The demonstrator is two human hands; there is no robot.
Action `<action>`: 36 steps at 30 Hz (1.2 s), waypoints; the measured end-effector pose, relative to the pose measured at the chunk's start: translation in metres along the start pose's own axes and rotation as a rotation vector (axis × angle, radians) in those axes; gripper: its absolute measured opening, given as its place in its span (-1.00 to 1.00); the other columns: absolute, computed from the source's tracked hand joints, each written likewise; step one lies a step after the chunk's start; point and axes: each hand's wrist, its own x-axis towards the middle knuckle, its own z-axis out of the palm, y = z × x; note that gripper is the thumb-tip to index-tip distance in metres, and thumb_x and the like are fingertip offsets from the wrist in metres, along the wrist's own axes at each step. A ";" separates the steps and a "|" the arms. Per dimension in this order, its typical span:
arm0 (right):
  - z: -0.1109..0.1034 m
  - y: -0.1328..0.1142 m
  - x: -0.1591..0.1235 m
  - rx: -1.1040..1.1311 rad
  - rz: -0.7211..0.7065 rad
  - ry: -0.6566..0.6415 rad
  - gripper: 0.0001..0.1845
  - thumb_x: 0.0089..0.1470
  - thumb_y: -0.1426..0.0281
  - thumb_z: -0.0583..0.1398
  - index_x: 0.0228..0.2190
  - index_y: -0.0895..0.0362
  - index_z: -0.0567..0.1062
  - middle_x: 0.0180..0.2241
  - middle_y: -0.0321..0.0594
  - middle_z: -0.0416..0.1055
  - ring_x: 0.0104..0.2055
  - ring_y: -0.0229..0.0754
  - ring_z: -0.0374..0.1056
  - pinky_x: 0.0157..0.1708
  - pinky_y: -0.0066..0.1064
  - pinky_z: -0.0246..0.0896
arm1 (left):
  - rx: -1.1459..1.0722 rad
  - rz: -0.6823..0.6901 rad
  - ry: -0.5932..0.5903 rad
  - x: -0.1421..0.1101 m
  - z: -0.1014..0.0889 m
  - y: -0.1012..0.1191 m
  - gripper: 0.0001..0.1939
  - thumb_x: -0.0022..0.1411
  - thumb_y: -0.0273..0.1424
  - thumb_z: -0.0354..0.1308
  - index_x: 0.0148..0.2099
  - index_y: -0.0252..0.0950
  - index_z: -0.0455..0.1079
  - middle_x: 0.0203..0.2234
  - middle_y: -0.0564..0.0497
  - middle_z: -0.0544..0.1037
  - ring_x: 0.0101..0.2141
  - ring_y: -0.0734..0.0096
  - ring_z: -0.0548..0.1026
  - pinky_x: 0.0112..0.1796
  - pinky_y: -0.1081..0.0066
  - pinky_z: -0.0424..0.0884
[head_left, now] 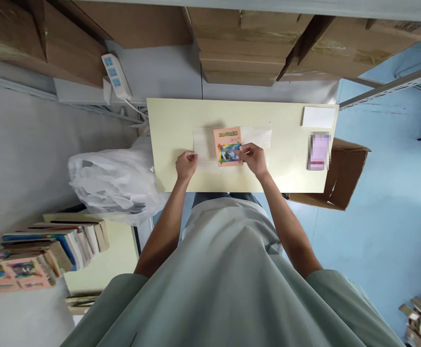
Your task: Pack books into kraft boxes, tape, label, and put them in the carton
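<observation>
Likely light, bendy: pink book (228,137) over flimsy pale sheet (205,163), near middle of table (286,173). Right hand (254,159): fingers clamped on book's 4 o'clock edge, sound hold. Left hand (186,166): fingers pinching sheet's 9 o'clock edge.

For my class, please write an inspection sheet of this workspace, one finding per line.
Surface: pale yellow tabletop
Job's things: pink booklet on a thin whitish sheet
Clutter: white rectangular item and blurred pink item, table's right end
Hands: left hand at the sheet's left edge; right hand at the booklet's right edge; grip unclear
Cables: white cord from power strip, left of table
Surroundings: cardboard boxes behind, open carton right, plastic bag and stacked books left
</observation>
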 end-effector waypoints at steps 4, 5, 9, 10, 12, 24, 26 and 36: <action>0.058 0.006 0.016 -0.169 0.083 0.012 -0.57 0.22 -0.07 0.35 -0.32 0.04 0.53 -0.31 -0.15 0.65 -0.26 -0.04 0.61 -0.24 -0.25 0.51 | -0.025 0.002 -0.008 -0.001 -0.003 -0.001 -0.80 0.25 -0.28 0.28 -0.15 -0.27 0.63 -0.18 -0.16 0.75 -0.09 0.11 0.69 0.06 0.23 0.54; 0.067 0.009 0.018 -0.224 0.115 0.033 -0.62 0.24 -0.01 0.36 -0.33 0.03 0.53 -0.30 -0.13 0.66 -0.23 -0.01 0.61 -0.20 -0.23 0.50 | -0.036 0.005 -0.010 -0.002 -0.004 0.000 -0.80 0.24 -0.29 0.27 -0.17 -0.27 0.62 -0.19 -0.16 0.75 -0.09 0.11 0.69 0.06 0.23 0.54; 0.082 0.020 0.019 -0.347 0.156 0.062 -0.76 0.26 0.14 0.35 -0.28 0.01 0.51 -0.26 -0.11 0.68 -0.17 0.02 0.61 -0.14 -0.21 0.48 | -0.058 0.026 -0.029 -0.005 -0.005 0.002 -0.85 0.23 -0.30 0.25 -0.23 -0.24 0.59 -0.22 -0.12 0.74 -0.11 0.14 0.68 0.03 0.28 0.53; 0.082 0.021 0.019 -0.360 0.141 0.051 -0.78 0.27 0.16 0.34 -0.27 0.01 0.49 -0.25 -0.11 0.68 -0.17 0.02 0.61 -0.13 -0.23 0.47 | -0.055 0.037 -0.036 -0.006 -0.006 0.003 -0.86 0.23 -0.31 0.24 -0.23 -0.24 0.58 -0.23 -0.09 0.74 -0.10 0.15 0.67 0.03 0.29 0.53; 0.078 0.022 0.019 -0.388 0.114 0.018 -0.80 0.30 0.18 0.30 -0.25 0.02 0.45 -0.24 -0.12 0.67 -0.16 0.00 0.60 -0.13 -0.26 0.44 | -0.041 0.055 -0.048 -0.010 -0.007 0.007 -0.87 0.23 -0.31 0.23 -0.23 -0.23 0.56 -0.22 -0.06 0.73 -0.08 0.16 0.66 0.03 0.30 0.52; 0.074 0.003 0.002 -0.814 0.099 0.028 -0.78 0.50 0.19 0.15 -0.07 0.08 0.39 -0.01 0.13 0.62 -0.02 0.14 0.61 -0.10 -0.21 0.45 | -0.029 0.135 -0.057 -0.027 0.000 0.021 -0.93 0.27 -0.36 0.21 -0.26 -0.22 0.50 -0.25 -0.05 0.71 -0.13 0.18 0.65 -0.01 0.30 0.52; 0.074 0.000 0.002 -0.861 0.114 0.049 -0.73 0.51 0.14 0.18 -0.07 0.11 0.42 0.02 0.17 0.62 0.02 0.16 0.62 -0.07 -0.21 0.46 | -0.032 0.192 -0.071 -0.033 0.009 0.025 -0.93 0.30 -0.35 0.22 -0.24 -0.21 0.50 -0.25 -0.04 0.71 -0.16 0.20 0.66 -0.04 0.31 0.53; 0.055 0.005 0.000 -0.800 0.073 -0.063 -0.76 0.57 0.24 0.10 0.05 0.10 0.47 0.08 0.05 0.62 0.01 0.11 0.59 -0.02 -0.18 0.47 | -0.002 0.198 0.019 -0.039 0.057 0.039 -0.68 0.40 -0.42 0.26 0.17 -0.25 0.41 -0.20 -0.10 0.75 -0.13 0.14 0.71 -0.01 0.27 0.53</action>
